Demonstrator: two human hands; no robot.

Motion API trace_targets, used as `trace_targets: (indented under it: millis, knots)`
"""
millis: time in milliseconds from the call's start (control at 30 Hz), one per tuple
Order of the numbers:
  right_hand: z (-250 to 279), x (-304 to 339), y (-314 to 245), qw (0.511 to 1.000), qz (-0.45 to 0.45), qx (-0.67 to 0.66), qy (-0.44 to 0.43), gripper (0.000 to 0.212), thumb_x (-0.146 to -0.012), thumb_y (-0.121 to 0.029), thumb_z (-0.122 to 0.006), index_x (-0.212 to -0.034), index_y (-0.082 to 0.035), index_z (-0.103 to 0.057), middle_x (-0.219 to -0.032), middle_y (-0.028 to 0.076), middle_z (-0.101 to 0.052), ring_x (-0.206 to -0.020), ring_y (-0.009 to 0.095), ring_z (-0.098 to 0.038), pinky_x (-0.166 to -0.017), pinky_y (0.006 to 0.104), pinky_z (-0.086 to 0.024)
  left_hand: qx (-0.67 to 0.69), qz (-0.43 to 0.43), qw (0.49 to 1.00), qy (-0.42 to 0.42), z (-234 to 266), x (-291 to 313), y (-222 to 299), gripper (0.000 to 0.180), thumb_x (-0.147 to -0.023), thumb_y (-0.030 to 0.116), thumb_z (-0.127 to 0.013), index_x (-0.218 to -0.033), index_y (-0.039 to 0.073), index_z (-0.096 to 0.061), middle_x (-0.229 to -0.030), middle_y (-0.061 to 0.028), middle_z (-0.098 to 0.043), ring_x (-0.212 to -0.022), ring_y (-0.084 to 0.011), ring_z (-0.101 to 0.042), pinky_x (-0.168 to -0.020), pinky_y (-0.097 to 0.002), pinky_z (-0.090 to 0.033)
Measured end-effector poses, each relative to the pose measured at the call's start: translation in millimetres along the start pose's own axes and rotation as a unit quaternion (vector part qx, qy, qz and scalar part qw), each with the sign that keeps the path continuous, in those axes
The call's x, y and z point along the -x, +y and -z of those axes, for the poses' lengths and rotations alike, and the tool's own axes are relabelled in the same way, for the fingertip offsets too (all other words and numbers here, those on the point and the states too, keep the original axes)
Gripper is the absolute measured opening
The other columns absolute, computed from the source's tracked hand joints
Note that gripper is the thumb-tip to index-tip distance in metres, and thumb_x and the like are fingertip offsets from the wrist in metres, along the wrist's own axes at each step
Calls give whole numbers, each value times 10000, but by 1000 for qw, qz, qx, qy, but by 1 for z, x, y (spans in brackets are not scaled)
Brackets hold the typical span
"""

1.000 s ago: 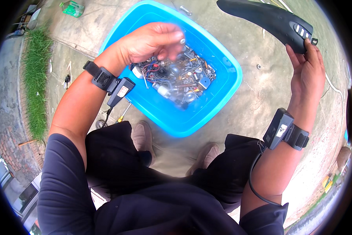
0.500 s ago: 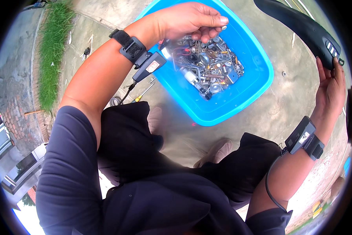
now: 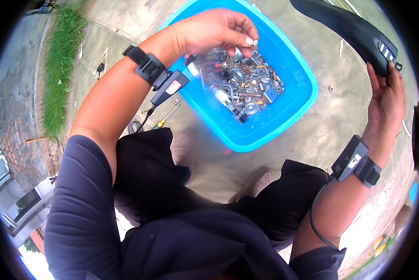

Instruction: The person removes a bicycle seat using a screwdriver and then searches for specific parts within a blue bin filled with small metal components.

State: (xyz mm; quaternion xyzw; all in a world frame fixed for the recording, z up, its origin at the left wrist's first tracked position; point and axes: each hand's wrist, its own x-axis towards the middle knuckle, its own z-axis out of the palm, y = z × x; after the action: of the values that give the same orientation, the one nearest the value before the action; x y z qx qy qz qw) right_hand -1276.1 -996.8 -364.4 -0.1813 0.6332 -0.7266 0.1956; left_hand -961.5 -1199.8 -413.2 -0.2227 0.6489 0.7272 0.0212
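Note:
My left hand [image 3: 216,30] hovers over a blue plastic tub [image 3: 291,116] and pinches a small silvery nut [image 3: 255,43] between thumb and fingertips. The tub holds a heap of mixed metal hardware [image 3: 239,84]: screws, nuts, bolts and other bits. My right hand [image 3: 387,100] is raised at the right, its fingers against the lower end of a long black curved plastic panel [image 3: 354,30] with small slots near its tip. Both wrists carry black strapped devices.
I am crouched on bare concrete, my shoes [image 3: 181,149] just below the tub. A screwdriver [image 3: 165,119] and a cable lie on the ground left of the tub. A strip of grass [image 3: 55,70] and brick edging run along the left.
My left hand has lifted out of the hardware heap with a small nut pinched in its fingers. The view has swung, so the tub sits higher and more central. The right hand stays on the black panel.

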Motion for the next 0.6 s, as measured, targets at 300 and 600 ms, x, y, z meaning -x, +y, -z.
trace_targets:
  millis: [300,600]
  knots:
    - [-12,11,-9,1000,9,3,0,213,-989,-73,-580,-1063,127,-586,-1045,171,-612,-954,267,-694,-838,360,-650,-34,21,998,45,0,8,5,287,-963,148,-660,-1236,59,-659,-1114,-31,-684,-966,-136,-679,-733,-236,-522]
    - [-15,11,-8,1000,-3,-11,-4,237,-980,-73,-587,-1086,139,-573,-1049,181,-601,-954,273,-691,-825,357,-653,-7,58,996,70,0,16,-3,242,-978,169,-641,-1195,75,-593,-1067,-57,-683,-952,-140,-685,-722,-245,-517]
